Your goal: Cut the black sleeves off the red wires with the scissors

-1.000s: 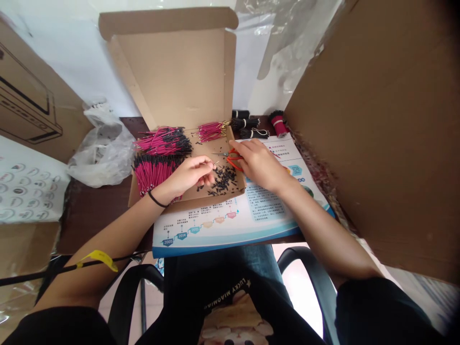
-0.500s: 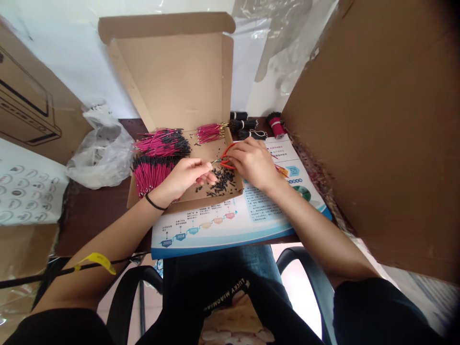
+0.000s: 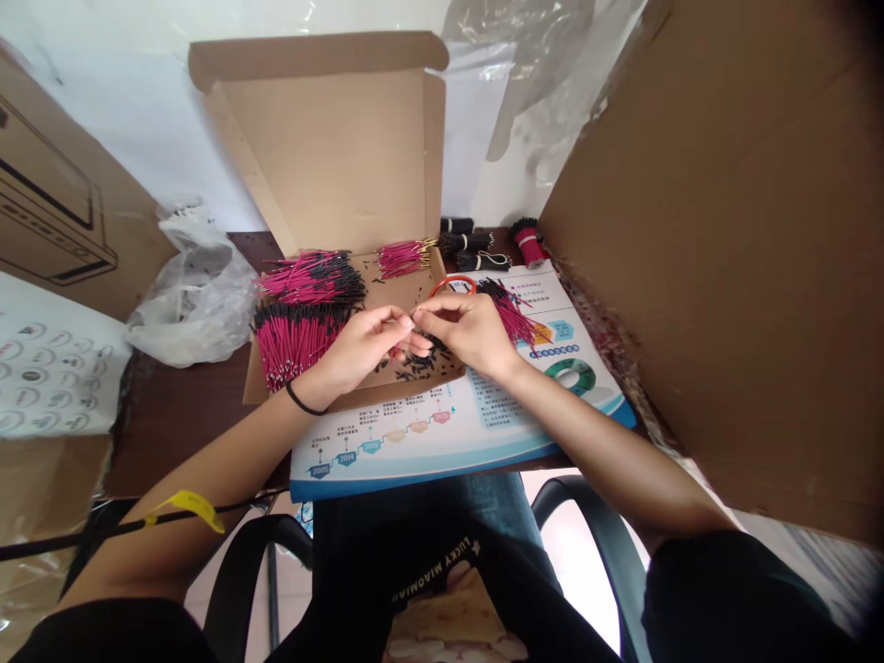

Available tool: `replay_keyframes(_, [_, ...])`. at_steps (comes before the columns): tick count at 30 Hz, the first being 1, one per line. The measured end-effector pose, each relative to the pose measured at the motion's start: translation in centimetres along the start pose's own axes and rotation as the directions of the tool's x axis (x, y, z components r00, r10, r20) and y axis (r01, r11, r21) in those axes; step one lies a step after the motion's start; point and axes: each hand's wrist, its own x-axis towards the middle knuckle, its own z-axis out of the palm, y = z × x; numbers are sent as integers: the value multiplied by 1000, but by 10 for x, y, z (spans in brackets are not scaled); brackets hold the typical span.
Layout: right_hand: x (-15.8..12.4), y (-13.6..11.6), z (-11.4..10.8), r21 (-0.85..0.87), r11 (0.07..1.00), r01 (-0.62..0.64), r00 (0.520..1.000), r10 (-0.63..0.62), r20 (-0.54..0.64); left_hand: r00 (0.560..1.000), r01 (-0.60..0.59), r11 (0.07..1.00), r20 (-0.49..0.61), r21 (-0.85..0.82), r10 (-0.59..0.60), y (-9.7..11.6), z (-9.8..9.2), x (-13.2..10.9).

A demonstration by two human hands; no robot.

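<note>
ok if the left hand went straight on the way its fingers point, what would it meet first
Most likely the right hand: its fingertips lie directly ahead of the left hand. Depth is unclear from this one view, so I cannot tell whether they touch.

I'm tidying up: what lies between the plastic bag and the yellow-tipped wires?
In the head view, a pile of red wires in the box lies between them.

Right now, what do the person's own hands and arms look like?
The left hand and right hand are both ungloved, bare up to short black sleeves. A thin black band circles the left wrist; the right shows none.
</note>
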Motion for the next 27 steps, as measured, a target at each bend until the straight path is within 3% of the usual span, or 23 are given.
replay_keyframes(7, [-2, 2, 3, 123, 991, -59, 998, 60, -5, 999, 6, 1000, 34, -24, -5, -2, 2, -1])
replay_keyframes(15, [-6, -3, 2, 254, 960, -121, 990, 98, 103, 998, -14, 998, 66, -69, 18, -3, 4, -1])
replay_keyframes(27, [-6, -3, 5, 248, 963, -107, 994, 96, 56, 998, 15, 994, 66, -111, -8, -1, 5, -1])
